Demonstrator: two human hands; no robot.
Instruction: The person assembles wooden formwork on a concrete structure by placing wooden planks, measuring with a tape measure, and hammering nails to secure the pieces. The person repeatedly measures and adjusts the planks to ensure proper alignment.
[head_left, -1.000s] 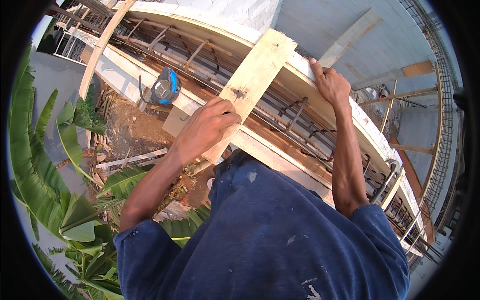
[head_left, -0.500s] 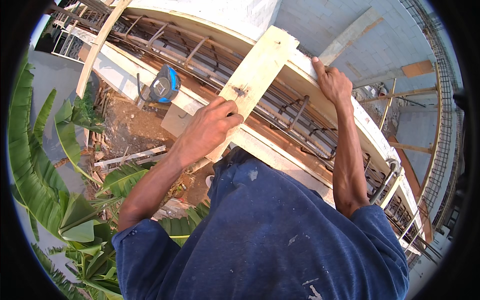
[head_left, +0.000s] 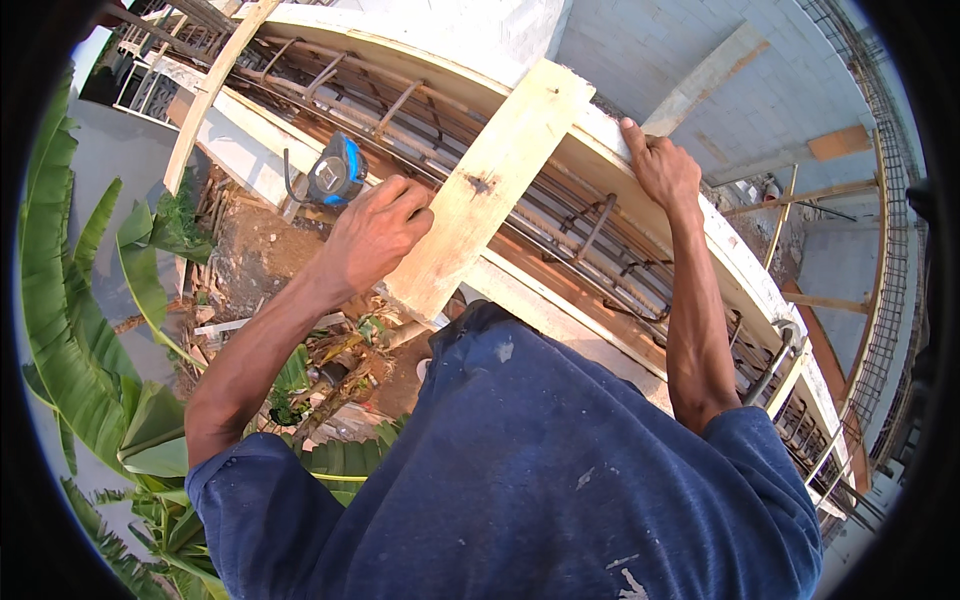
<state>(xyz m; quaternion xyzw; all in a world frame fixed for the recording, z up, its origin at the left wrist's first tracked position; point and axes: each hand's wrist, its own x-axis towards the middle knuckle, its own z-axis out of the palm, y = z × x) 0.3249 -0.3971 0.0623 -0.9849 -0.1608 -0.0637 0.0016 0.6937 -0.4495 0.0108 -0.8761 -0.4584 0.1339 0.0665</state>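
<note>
A pale wooden plank (head_left: 488,180) with a dark knot lies across the top of a long formwork trough, its near end by my shirt. My left hand (head_left: 380,232) is at the plank's left edge, fingers curled in; their tips are hidden, so whatever they hold, if anything, does not show. Just beyond that hand, a blue and black tape measure (head_left: 338,172) sits on the trough's near side, a dark curved strap or hook on its left. With fingers bent over it and one digit pointing forward, my right hand (head_left: 664,168) grips the far formwork board (head_left: 602,130).
Steel reinforcement bars (head_left: 400,108) run inside the trough. A metal clamp (head_left: 782,360) is fixed at its right. Another wooden strip (head_left: 212,90) crosses at the far left. Below are banana leaves (head_left: 85,340) and bare soil (head_left: 265,240); a grey block wall (head_left: 640,60) stands beyond.
My left hand has come off the plank's top face and shifted left, closer to the tape measure. The plank and my right hand stay about where they were.
</note>
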